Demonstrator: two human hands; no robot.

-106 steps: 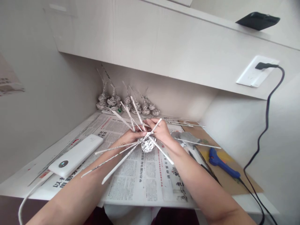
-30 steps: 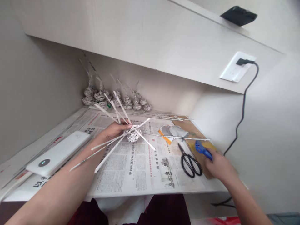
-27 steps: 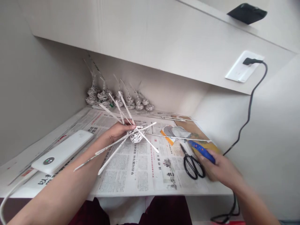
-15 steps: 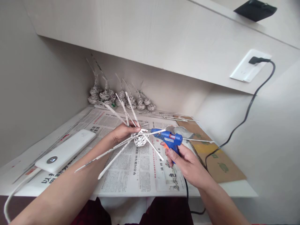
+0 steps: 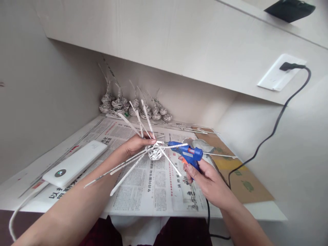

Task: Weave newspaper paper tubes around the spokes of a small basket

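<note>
A small ball woven from newspaper strips point(image 5: 155, 153), with several rolled paper sticks spreading out from its top, is pinched in my left hand point(image 5: 139, 142). My left thumb presses near the spot where the sticks meet. In my right hand point(image 5: 205, 176) is a blue hot glue gun point(image 5: 188, 152), fingers wrapped round its handle by the orange trigger. Its nozzle points left, close to the top of the woven ball beside my left thumb. Whether the tip touches the paper I cannot tell.
Woven paper gourds point(image 5: 119, 104) stand along the back wall. A white power bank point(image 5: 77, 162) lies left on newspaper point(image 5: 138, 194). Loose paper sticks point(image 5: 176, 126) and cardboard point(image 5: 252, 186) lie behind and to the right. A black cord point(image 5: 271, 131) hangs from the wall socket point(image 5: 280, 73).
The whole view has shifted slightly, so things sit a little further right. The glue gun's nozzle appears drawn back slightly from my left thumb. Both hands keep their holds.
</note>
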